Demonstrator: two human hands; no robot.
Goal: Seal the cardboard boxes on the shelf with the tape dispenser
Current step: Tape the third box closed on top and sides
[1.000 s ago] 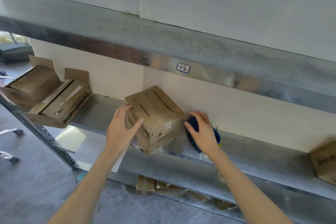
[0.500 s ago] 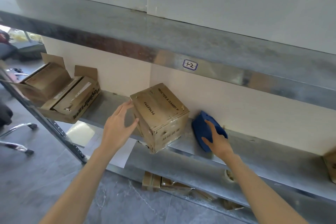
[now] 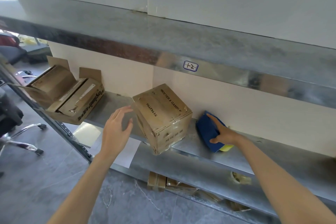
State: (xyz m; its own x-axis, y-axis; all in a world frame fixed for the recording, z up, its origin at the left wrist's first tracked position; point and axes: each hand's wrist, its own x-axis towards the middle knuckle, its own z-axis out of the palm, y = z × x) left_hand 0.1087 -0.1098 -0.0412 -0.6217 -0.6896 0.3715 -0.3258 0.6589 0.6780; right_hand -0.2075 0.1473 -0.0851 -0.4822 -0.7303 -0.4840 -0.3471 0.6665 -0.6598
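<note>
Cardboard box [image 3: 161,117], scuffed cube, sits on dull metal shelf [image 3: 254,158].

Shelf [image 3: 209,152] brushed sheet metal, dull sheen, scuffed. Box [image 3: 163,116] on it: brown cardboard, matt, worn at edges, glossy clear tape over front corner. Dispenser [image 3: 207,129] right of box: smooth blue plastic, slight gloss. Open cartons [image 3: 72,96] left of box: same matt cardboard. Floor [image 3: 36,178] below shelf: grey veined tile, semi-gloss.

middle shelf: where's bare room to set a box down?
Free: shelf right of the blue tape dispenser; also between the open boxes and the closed box, though the left hand hovers there. Crowded: closed box to dispenser.
</note>
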